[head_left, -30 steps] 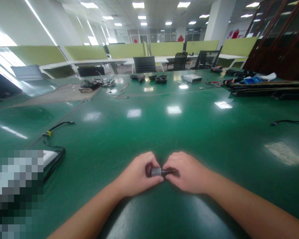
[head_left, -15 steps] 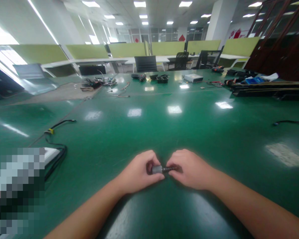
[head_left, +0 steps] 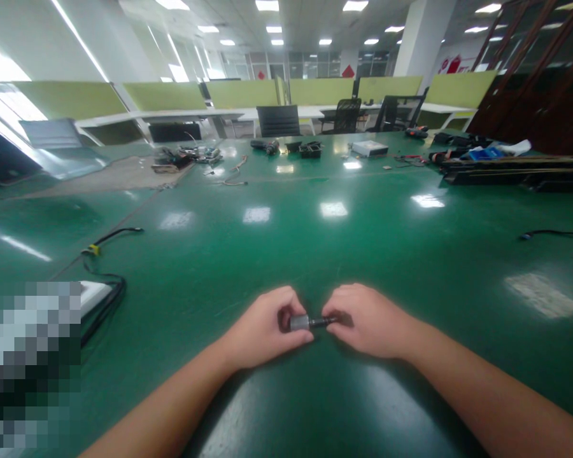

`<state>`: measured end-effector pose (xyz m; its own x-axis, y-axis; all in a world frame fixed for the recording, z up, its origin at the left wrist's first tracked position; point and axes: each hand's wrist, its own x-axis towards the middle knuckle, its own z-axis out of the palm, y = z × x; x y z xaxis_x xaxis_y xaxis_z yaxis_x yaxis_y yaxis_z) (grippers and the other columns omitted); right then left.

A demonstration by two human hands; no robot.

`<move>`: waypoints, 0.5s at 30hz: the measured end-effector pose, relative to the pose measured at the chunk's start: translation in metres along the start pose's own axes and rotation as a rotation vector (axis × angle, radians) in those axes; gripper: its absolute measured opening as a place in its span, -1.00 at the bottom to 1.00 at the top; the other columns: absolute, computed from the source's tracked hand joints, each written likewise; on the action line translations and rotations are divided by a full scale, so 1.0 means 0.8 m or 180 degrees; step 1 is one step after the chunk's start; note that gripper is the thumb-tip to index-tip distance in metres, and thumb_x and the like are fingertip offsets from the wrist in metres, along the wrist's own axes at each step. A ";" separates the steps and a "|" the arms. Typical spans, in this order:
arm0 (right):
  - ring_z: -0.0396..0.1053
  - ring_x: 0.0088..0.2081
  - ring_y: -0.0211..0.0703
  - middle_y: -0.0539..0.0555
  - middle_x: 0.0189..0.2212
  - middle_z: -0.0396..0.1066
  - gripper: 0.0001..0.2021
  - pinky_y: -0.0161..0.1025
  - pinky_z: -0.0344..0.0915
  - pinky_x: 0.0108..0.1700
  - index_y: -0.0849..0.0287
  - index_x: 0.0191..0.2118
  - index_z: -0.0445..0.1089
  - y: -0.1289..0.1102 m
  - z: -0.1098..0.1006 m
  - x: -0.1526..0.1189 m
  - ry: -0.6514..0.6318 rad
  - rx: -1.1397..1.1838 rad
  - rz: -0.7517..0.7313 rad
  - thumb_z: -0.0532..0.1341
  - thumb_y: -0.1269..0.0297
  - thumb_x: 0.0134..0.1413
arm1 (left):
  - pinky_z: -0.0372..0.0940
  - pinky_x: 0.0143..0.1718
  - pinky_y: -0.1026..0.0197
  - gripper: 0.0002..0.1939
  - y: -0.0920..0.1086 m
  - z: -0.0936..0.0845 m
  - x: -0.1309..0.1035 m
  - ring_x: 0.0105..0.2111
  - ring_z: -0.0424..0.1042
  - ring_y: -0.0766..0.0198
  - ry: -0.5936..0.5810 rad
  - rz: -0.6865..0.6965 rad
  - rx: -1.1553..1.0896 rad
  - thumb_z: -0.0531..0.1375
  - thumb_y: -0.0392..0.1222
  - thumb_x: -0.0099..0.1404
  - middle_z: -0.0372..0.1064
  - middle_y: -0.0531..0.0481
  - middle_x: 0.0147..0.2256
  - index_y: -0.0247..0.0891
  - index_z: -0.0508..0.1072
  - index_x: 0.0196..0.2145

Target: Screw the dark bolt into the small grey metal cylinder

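Observation:
Low over the green table (head_left: 286, 254), my left hand (head_left: 267, 327) curls its fingers and thumb around a short grey metal cylinder (head_left: 299, 322). From the cylinder's right end a thin dark rod (head_left: 319, 322) sticks out, ridged like a screw. My right hand (head_left: 365, 321) pinches the far end of this rod between thumb and fingers. The piece lies level, its two ends partly hidden by the hands. I cannot tell exactly what kind of part it is.
A pixelated pale device (head_left: 95, 296) with black cables (head_left: 117, 296) is at the left. Dark bars (head_left: 506, 173) lie at the back right. A pale flat box (head_left: 370, 149) and tangled electronics (head_left: 184, 158) sit along the far edge, with chairs (head_left: 277, 121) beyond.
My right hand has shifted slightly on the rod, with its fingers a little farther from the cylinder. The left hand keeps its hold. The whole view has moved a touch.

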<state>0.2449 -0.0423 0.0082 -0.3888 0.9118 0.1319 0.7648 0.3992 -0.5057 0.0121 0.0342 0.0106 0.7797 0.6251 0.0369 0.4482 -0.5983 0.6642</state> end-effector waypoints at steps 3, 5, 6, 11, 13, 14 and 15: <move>0.36 -0.26 -0.17 0.01 -0.32 0.48 -0.94 -0.22 0.18 -0.18 0.12 -0.25 0.50 0.000 -0.003 -0.001 -0.0022 -0.0004 0.0019 0.28 0.35 0.13 | 0.16 -0.39 0.29 -0.76 0.000 0.000 0.000 -0.41 0.32 0.30 0.0003 0.0019 0.0001 0.37 -0.11 0.17 0.35 0.07 -0.39 -0.26 0.42 -0.34; 0.36 -0.26 -0.17 0.00 -0.33 0.48 -0.95 -0.23 0.17 -0.19 0.13 -0.26 0.49 0.001 -0.004 -0.001 -0.0029 -0.0012 0.0007 0.28 0.36 0.13 | 0.16 -0.39 0.29 -0.76 -0.001 0.000 0.000 -0.41 0.32 0.30 -0.0005 0.0006 0.0015 0.37 -0.11 0.16 0.35 0.07 -0.39 -0.26 0.41 -0.35; 0.35 -0.27 -0.18 0.00 -0.33 0.48 -0.95 -0.23 0.17 -0.20 0.13 -0.27 0.49 0.001 -0.005 -0.001 -0.0030 -0.0016 -0.0002 0.29 0.36 0.12 | 0.16 -0.39 0.29 -0.76 -0.001 0.000 0.000 -0.41 0.32 0.30 -0.0004 0.0002 0.0024 0.38 -0.11 0.16 0.35 0.07 -0.39 -0.26 0.41 -0.35; 0.32 -0.31 -0.20 0.01 -0.36 0.47 -0.97 -0.24 0.14 -0.24 0.14 -0.29 0.49 0.002 -0.009 -0.002 -0.0019 -0.0018 -0.0003 0.29 0.36 0.13 | 0.17 -0.39 0.29 -0.76 -0.001 0.000 0.000 -0.41 0.32 0.31 -0.0013 0.0028 0.0015 0.37 -0.10 0.18 0.35 0.06 -0.39 -0.26 0.42 -0.35; 0.32 -0.32 -0.20 0.01 -0.36 0.46 -0.97 -0.24 0.15 -0.24 0.15 -0.29 0.49 0.003 -0.010 -0.003 -0.0027 -0.0013 -0.0003 0.29 0.37 0.12 | 0.17 -0.39 0.29 -0.76 0.000 0.000 0.000 -0.41 0.32 0.31 -0.0021 0.0017 0.0007 0.37 -0.10 0.18 0.35 0.06 -0.39 -0.27 0.42 -0.36; 0.32 -0.32 -0.20 0.02 -0.36 0.46 -0.97 -0.24 0.15 -0.24 0.15 -0.29 0.49 0.003 -0.010 -0.003 -0.0035 -0.0010 -0.0004 0.30 0.37 0.12 | 0.17 -0.40 0.29 -0.76 0.000 -0.001 0.001 -0.41 0.32 0.31 -0.0023 0.0009 0.0002 0.37 -0.10 0.17 0.35 0.06 -0.39 -0.27 0.41 -0.36; 0.32 -0.31 -0.20 0.02 -0.36 0.46 -0.97 -0.24 0.15 -0.24 0.15 -0.29 0.49 0.003 -0.010 -0.003 -0.0040 -0.0006 -0.0006 0.30 0.37 0.12 | 0.17 -0.40 0.30 -0.76 0.001 -0.001 0.001 -0.42 0.32 0.31 -0.0024 0.0006 -0.0002 0.37 -0.10 0.17 0.35 0.06 -0.40 -0.26 0.41 -0.36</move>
<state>0.2520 -0.0426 0.0138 -0.3965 0.9099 0.1222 0.7651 0.4011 -0.5038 0.0124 0.0346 0.0115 0.7838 0.6202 0.0327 0.4464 -0.5991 0.6646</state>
